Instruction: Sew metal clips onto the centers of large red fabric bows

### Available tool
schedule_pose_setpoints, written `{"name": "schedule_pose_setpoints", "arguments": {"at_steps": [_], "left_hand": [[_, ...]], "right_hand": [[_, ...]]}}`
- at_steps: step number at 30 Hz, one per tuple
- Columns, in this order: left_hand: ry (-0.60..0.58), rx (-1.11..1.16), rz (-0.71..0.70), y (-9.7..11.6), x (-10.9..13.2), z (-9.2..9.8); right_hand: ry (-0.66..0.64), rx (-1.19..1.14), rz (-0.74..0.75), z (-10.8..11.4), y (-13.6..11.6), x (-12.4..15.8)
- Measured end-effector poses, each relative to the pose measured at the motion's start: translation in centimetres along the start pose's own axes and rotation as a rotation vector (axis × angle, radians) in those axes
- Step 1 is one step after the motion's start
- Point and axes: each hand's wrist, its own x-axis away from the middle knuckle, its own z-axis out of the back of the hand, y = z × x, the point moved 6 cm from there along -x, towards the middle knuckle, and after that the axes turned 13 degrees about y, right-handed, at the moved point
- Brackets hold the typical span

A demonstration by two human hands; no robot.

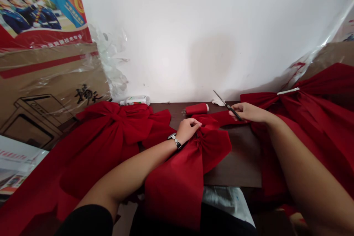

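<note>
Pale wall (166, 18) at twelve o'clock, cardboard box (52, 81) at nine
A poster (41, 11) of uniformed figures shows at ten o'clock; a white bottle (136, 100) lies at nine, nearer centre; a crumpled white scrap (219, 102) at three.

Matt cloth bow (190, 166) — metal-bladed scissors (226, 106) — smooth, wood-look tabletop (238, 158), faintly glossy.

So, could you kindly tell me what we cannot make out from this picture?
All in the head view:
Red bow: the exact spot pinched is hidden by the left hand.
Scissors: the handles are partly covered by the right hand.
Thin bits at the end of the red spool: too small to identify.
White bottle: its print is too small to read.
Printed panel, far right: cut off by the edge.
</note>
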Motion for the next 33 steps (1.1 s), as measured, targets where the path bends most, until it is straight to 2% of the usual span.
{"name": "schedule_pose_setpoints", "arguments": {"at_steps": [4, 7, 10, 18, 33], "left_hand": [[0.009, 0.0, 0.004, 0.0, 0.0, 0.1], [0.01, -0.003, -0.001, 0.0, 0.0, 0.1], [0.008, 0.003, 0.007, 0.0, 0.0, 0.1], [0.005, -0.002, 0.005, 0.0, 0.0, 0.1], [-0.004, -0.001, -0.005, -0.1, 0.0, 0.0]], "right_hand": [[-0.206, -0.124, 0.08, -1.3, -1.3, 1.2], [-0.432, -0.047, 0.056, -2.4, -0.7, 1.9], [-0.526, 0.039, -0.005, -3.0, 0.3, 2.0], [-0.569, 0.056, -0.044, -4.1, 0.6, 2.0], [-0.491, 0.049, 0.001, -5.7, 0.9, 0.5]]}}
